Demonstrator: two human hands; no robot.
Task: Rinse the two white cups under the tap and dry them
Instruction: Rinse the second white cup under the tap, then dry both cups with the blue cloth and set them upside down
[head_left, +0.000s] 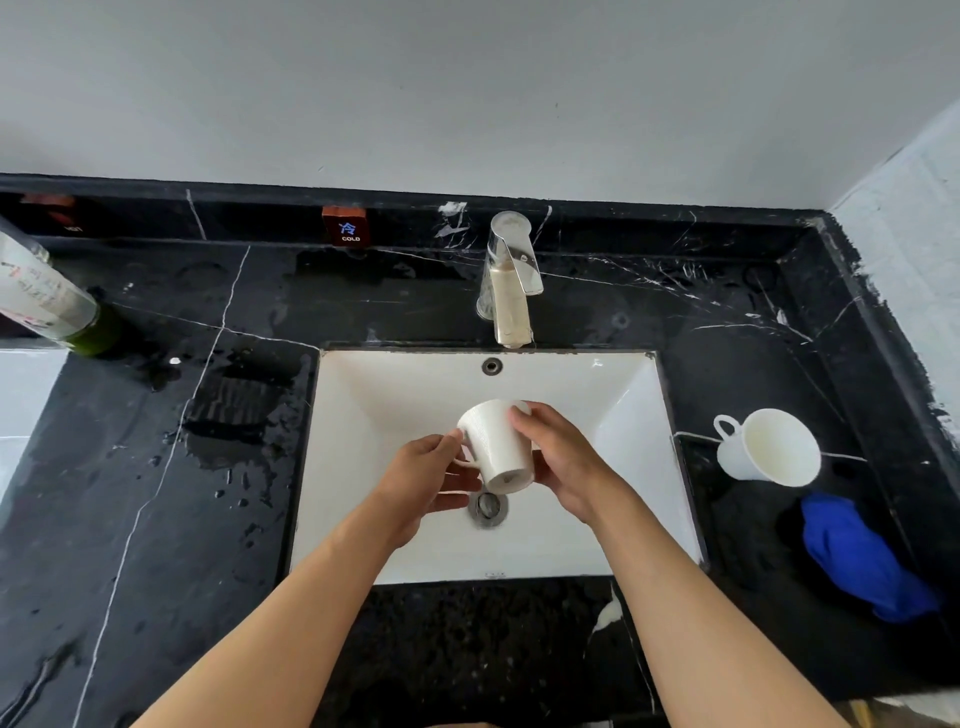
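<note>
From the head camera, looking down over the white sink (363, 519), the person holds one white cup (496, 447) over the basin, tipped so its base faces the viewer and its mouth points away toward the tap (511, 291). The left hand (426, 480) has its fingers curled at the cup's handle side, and the right hand (558, 462) wraps round the cup's other side, thumb up near the rim. The cup hangs just above the drain (487, 506). No water can be made out running from the tap. The second white cup (766, 447) sits on the black marble counter (156, 493) to the right of the sink, tilted with its mouth open to view. A crumpled blue cloth (862, 558) lies just in front of it. Puddles glisten on the counter left of the sink.
</note>
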